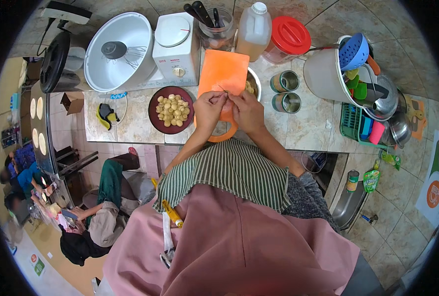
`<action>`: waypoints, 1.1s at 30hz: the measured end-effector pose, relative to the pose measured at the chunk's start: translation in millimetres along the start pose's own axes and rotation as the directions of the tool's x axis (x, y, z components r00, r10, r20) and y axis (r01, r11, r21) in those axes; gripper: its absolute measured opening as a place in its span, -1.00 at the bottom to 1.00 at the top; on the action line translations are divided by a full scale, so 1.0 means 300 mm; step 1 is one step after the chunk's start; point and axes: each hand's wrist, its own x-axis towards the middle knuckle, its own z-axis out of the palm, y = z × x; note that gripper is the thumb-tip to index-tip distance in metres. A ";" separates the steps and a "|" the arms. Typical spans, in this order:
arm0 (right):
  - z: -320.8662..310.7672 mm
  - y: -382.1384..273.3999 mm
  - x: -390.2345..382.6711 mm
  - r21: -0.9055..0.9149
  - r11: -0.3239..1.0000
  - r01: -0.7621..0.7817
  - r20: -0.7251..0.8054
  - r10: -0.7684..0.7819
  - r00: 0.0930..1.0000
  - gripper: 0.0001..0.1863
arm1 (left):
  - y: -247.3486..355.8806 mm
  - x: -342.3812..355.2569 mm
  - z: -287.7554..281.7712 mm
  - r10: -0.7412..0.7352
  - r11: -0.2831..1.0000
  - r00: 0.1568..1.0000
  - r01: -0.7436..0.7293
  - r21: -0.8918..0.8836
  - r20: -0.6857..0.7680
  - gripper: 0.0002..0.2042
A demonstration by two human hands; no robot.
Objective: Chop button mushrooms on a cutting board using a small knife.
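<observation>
My left hand (209,110) and my right hand (249,111) meet over an orange cutting board (223,68), fingertips pinched close together. A thin dark piece shows between the fingers, too small to name. Beneath my wrists is the board's rounded orange handle (225,134), at the counter's front edge. Left of my left hand sits a dark red plate (156,122) heaped with small round pale-brown pieces, which look like button mushrooms (171,109). A metal bowl (258,81) with pale pieces inside is partly hidden behind the board and my right hand.
Two open tins (286,102) stand right of my hands. Behind are a stand mixer (176,47) with a white bowl (92,69), a knife jar (216,37), a jug (253,34) and a red-lidded container (287,37). A dish bucket (320,76) stands right. Another person (103,217) sits lower left.
</observation>
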 end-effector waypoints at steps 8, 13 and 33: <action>-0.089 0.010 -0.147 0.073 0.990 -0.123 0.030 0.121 0.992 -0.65 | 0.011 -0.011 -0.013 -0.062 0.994 0.998 0.061 -0.092 -0.007 -0.83; -0.068 -0.034 -0.079 0.010 1.000 -0.001 -0.033 0.001 0.999 -0.66 | 0.038 -0.014 -0.003 -0.086 0.988 0.996 0.083 -0.129 -0.016 -0.84; -0.070 -0.019 -0.167 0.074 0.989 -0.125 -0.010 0.126 0.992 -0.66 | -0.009 -0.021 -0.008 -0.062 0.985 0.997 0.055 -0.161 -0.041 -0.81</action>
